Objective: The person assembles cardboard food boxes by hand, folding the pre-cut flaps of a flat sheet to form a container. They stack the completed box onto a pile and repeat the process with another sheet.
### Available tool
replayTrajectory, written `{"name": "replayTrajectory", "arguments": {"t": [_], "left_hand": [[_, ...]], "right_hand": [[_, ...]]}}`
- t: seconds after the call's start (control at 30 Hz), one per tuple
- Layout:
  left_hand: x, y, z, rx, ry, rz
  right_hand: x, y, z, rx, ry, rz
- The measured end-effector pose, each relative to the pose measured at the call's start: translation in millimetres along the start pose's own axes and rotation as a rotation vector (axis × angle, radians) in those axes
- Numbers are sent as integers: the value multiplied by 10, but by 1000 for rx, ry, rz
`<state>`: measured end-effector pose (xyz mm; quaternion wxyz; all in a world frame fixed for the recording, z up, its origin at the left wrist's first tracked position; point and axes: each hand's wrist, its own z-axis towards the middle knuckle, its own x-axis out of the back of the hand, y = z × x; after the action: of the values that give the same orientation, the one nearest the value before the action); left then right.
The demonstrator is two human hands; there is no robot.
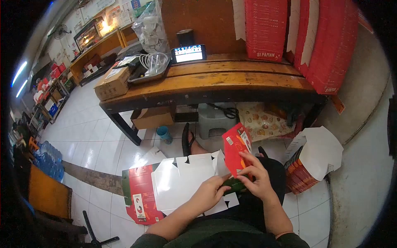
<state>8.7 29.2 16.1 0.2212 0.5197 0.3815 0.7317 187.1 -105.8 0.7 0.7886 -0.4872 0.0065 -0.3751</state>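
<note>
A flat cardboard box sheet, its inner side white [182, 182], lies across my lap, with a red and green printed part [142, 194] showing at its left. The red flap [235, 144] at its right end stands raised. My left hand [211, 192] is closed on the sheet's edge near the dark green part, thumb and fingers together. My right hand [257, 175] pinches the lower right of the red flap, close to my left hand.
A wooden bench [231, 78] ahead bears a lit phone [188, 53], a metal tray [151, 68] and red carton stacks [266, 29]. A stack of folded boxes [304, 169] stands on the floor at right. Beneath the bench are a grey stool [213, 120] and a blue cup [164, 134].
</note>
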Motion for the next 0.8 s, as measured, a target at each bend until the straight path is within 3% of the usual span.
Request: {"name": "replayTrajectory", "arguments": {"t": [0.03, 0.13, 0.2, 0.3, 0.4, 0.5, 0.67, 0.73, 0.77, 0.8], "left_hand": [[9, 7, 2, -12, -2, -31], [66, 16, 49, -56, -3, -124], [96, -8, 66, -97, -14, -186], [31, -220, 50, -236, -13, 54], [-20, -360, 52, -191, -21, 183], [84, -425, 94, -186, -23, 282], [228, -610, 158, -176, 48, 346], [350, -337, 186, -188, 131, 218], [362, -349, 139, -177, 118, 30], [322, -338, 97, -139, 112, -487]], "right_hand": [[14, 68, -45, 38, 26, 72], [-86, 194, -101, 89, 364, 301], [-63, 155, -122, -170, 440, 559], [-43, 300, -189, -506, 481, 760], [-118, 214, -217, -362, 428, 643], [1, 76, -128, -451, 280, 637], [78, 189, -174, -212, 8, 496], [84, -56, -136, -118, -90, 318], [84, -242, -32, 41, -94, 99], [36, -316, -33, 71, -148, 4]]}}
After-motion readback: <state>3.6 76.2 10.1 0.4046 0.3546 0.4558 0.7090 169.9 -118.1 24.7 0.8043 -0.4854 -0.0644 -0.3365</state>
